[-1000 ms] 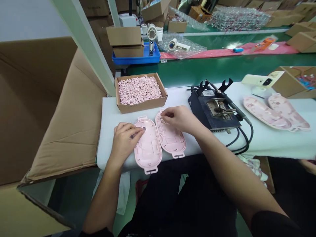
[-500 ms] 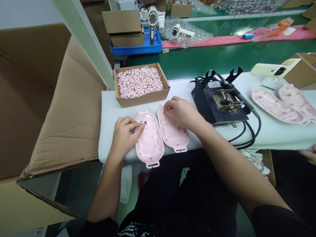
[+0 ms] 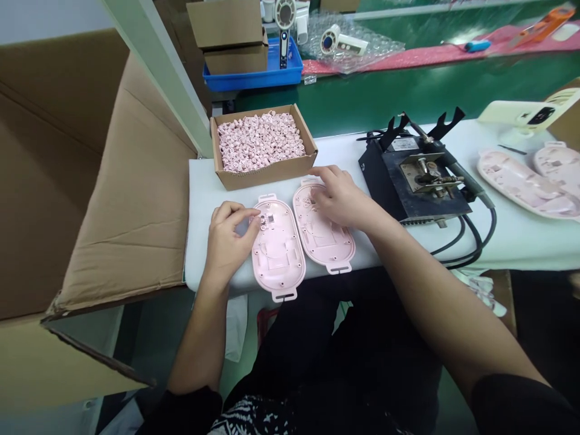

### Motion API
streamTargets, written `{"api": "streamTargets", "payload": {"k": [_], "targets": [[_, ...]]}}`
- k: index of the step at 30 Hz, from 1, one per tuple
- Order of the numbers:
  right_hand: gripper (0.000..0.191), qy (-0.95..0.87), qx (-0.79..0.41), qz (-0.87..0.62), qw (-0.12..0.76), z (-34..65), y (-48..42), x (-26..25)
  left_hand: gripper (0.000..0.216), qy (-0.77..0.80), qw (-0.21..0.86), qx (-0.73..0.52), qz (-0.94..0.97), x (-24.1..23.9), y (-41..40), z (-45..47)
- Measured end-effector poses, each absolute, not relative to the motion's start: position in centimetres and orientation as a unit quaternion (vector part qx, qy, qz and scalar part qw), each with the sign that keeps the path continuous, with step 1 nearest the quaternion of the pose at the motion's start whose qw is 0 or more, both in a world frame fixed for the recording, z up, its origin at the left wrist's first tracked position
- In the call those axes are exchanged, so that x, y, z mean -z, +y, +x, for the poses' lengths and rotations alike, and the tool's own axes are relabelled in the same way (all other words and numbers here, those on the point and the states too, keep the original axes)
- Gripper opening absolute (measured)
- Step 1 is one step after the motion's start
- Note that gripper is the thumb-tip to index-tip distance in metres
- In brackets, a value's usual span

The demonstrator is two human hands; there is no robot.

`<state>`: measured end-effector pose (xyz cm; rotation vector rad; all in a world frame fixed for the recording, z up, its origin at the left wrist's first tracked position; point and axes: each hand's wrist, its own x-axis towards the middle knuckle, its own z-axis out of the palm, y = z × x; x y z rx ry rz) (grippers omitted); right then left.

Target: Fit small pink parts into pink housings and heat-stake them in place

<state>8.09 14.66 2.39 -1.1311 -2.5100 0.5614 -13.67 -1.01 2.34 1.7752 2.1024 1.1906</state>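
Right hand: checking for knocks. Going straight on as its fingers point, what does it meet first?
Probably the front wall of the cardboard box, just past the pink plastic shell beneath the right hand.

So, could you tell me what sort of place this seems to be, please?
It looks like a small-appliance assembly line: a green conveyor belt, a box of pink plastic parts, and a soldering station beside pink housing shells.
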Motion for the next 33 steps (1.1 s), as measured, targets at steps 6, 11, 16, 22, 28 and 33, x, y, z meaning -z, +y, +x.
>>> {"api": "streamTargets", "payload": {"k": [6, 11, 16, 22, 28, 33], "targets": [[0.054, -0.844, -0.263, -0.451, 0.122, 8.4, 15.1, -3.1, 0.038, 0.777, 0.098, -0.256, 0.566, -2.6, -0.1, -13.3], [0.056, -0.822, -0.293, -0.471, 0.126, 8.2, 14.6, -3.9, 0.046, 0.773, 0.115, -0.243, 0.575, -2.8, -0.2, -13.4], [0.056, -0.814, -0.298, -0.483, 0.126, 8.1, 14.5, -3.9, 0.048, 0.725, 0.137, -0.32, 0.594, -2.6, -0.8, -13.9], [0.053, -0.816, -0.296, -0.477, 0.135, 8.1, 14.7, -3.6, 0.026, 0.719, 0.11, -0.316, 0.609, -2.4, -0.8, -13.8], [0.052, -0.821, -0.297, -0.468, 0.139, 8.1, 14.9, -3.1, 0.023, 0.71, 0.114, -0.329, 0.612, -2.3, -0.7, -13.8], [0.053, -0.823, -0.295, -0.465, 0.138, 8.2, 15.1, -2.9, 0.022, 0.706, 0.117, -0.327, 0.617, -2.1, -0.6, -13.9]]}}
